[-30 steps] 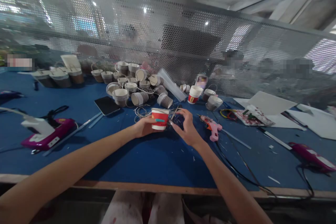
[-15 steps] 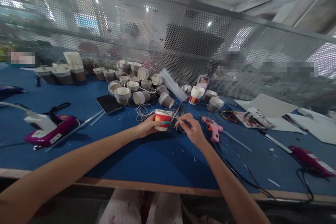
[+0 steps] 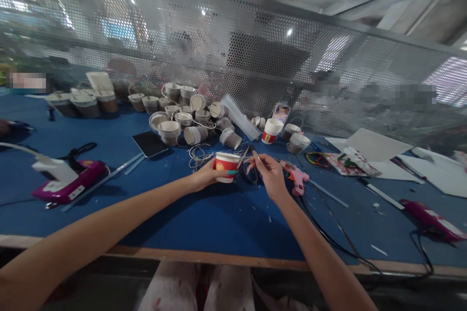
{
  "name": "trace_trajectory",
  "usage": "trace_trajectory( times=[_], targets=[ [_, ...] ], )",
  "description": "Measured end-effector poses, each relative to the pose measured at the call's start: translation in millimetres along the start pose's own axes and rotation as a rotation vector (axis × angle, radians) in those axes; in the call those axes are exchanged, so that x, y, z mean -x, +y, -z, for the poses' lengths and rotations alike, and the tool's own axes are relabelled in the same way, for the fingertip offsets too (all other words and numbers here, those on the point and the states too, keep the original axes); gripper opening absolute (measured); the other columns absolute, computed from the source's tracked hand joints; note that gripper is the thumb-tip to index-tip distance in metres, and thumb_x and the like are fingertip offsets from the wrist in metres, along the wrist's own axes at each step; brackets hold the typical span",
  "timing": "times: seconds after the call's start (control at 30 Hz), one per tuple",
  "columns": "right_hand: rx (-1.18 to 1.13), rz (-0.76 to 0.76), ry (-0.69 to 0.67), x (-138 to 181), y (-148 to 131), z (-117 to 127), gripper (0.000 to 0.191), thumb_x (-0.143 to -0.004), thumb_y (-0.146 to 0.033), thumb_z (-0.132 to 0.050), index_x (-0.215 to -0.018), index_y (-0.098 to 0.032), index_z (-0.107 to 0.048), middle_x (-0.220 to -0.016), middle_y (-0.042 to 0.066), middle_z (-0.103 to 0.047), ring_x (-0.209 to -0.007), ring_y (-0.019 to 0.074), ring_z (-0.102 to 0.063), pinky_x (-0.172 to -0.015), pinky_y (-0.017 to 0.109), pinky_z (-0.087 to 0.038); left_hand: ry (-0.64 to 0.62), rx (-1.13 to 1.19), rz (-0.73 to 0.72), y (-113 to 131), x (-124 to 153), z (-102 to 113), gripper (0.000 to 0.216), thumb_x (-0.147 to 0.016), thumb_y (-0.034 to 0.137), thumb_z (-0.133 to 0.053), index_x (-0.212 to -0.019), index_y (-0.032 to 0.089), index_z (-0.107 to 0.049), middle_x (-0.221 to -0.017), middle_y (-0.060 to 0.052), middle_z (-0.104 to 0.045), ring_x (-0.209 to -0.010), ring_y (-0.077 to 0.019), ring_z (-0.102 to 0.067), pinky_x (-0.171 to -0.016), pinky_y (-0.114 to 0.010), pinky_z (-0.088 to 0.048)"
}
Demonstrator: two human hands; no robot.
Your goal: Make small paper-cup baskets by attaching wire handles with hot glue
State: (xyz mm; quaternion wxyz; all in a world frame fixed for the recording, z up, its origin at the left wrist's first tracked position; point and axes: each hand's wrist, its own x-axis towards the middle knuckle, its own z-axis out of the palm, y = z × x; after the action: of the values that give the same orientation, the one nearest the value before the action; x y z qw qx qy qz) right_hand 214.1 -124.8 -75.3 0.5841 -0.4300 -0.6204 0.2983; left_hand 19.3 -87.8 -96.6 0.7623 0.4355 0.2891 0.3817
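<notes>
My left hand (image 3: 204, 178) grips a red and white paper cup (image 3: 225, 166) just above the blue table (image 3: 204, 218), upright with its mouth up. My right hand (image 3: 269, 175) is right of the cup and holds scissors (image 3: 245, 155), whose blades point up-left toward the cup's rim. The scissor handles sit inside my fingers and are partly hidden. A dark tangle of wire lies on the table under the hands.
A heap of brown-wrapped cups (image 3: 189, 119) with wire handles lies behind. Another red cup (image 3: 270, 131), a phone (image 3: 150, 144), a pink glue gun (image 3: 296, 178), two magenta glue guns (image 3: 67, 185) (image 3: 432, 217), black scissors (image 3: 78, 150), white sheets (image 3: 372, 148) and cables surround me. A perforated screen (image 3: 255, 68) backs the table.
My right hand picked the scissors up off the table and raised them to the cup's rim. My left hand kept the cup and turned it slightly.
</notes>
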Motion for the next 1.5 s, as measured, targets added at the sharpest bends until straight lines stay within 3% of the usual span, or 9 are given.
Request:
trace_trajectory(
  times=[0.37, 0.73, 1.0, 1.5],
  targets=[
    [0.082, -0.067, -0.026, -2.1, 9.0, -1.0, 0.032, -0.079, -0.049, -0.055, -0.078, -0.018, -0.065, -0.064, 0.001, -0.063, -0.059, 0.0145, -0.055, -0.06, 0.026, -0.042, -0.124, 0.056, -0.005, -4.4, -2.9, 13.2, 0.053, -0.057, 0.015, -0.078, -0.106, 0.013, -0.059, -0.093, -0.009, -0.07, -0.082, -0.0219, -0.067, -0.085, -0.04, -0.047],
    [0.079, -0.078, -0.032, -1.2, 5.7, -2.9, 0.03, -0.077, -0.048, -0.058, -0.073, -0.018, -0.063, -0.064, 0.001, -0.063, -0.06, 0.015, -0.056, -0.06, 0.026, -0.044, -0.26, 0.109, 0.004, -4.5, 1.9, 9.9, 0.046, -0.059, 0.016, -0.076, -0.103, 0.011, -0.063, -0.093, -0.011, -0.071, -0.082, -0.0212, -0.066, -0.083, -0.037, -0.047],
    [0.149, -0.041, -0.044, 0.6, 4.1, -4.1, 0.032, -0.078, -0.048, -0.056, -0.072, -0.018, -0.063, -0.064, 0.0, -0.06, -0.057, 0.0129, -0.052, -0.054, 0.023, -0.04, -0.321, 0.123, 0.026, -6.2, 1.3, 13.2, 0.049, -0.06, 0.017, -0.076, -0.107, 0.01, -0.062, -0.096, -0.012, -0.07, -0.086, -0.0229, -0.066, -0.084, -0.037, -0.047],
    [0.34, 0.122, -0.084, 2.8, 12.1, -3.7, 0.029, -0.087, -0.043, -0.047, -0.075, -0.018, -0.059, -0.067, 0.0, -0.056, -0.065, 0.0136, -0.051, -0.061, 0.024, -0.039, -0.411, 0.141, 0.054, -4.5, 2.6, 13.9, 0.05, -0.063, 0.019, -0.073, -0.111, 0.01, -0.061, -0.102, -0.013, -0.069, -0.093, -0.0269, -0.065, -0.089, -0.041, -0.044]
  ],
)
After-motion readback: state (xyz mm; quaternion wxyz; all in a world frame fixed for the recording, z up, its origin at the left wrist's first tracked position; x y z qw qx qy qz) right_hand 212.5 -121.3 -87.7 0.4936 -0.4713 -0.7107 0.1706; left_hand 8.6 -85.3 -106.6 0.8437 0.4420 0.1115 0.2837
